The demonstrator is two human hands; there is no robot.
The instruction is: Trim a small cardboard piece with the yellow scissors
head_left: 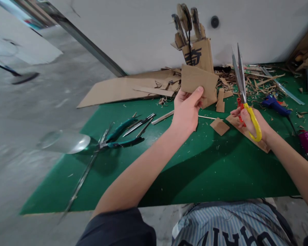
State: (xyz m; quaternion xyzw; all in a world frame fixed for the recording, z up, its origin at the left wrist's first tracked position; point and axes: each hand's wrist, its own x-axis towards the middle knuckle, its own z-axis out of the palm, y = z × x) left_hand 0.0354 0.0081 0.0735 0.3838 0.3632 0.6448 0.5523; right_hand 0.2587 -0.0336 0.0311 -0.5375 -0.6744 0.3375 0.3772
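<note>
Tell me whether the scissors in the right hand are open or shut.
Partly open: the scissors point upward, their two blades spreading to separate tips with a visible gap between.

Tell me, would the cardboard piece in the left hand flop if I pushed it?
Probably not much: the cardboard piece juts flat from the left hand without drooping, so it seems fairly stiff. It's likely light, pinched in one hand near its lower edge. Pushing hard might crease it; it looks thin.
</note>
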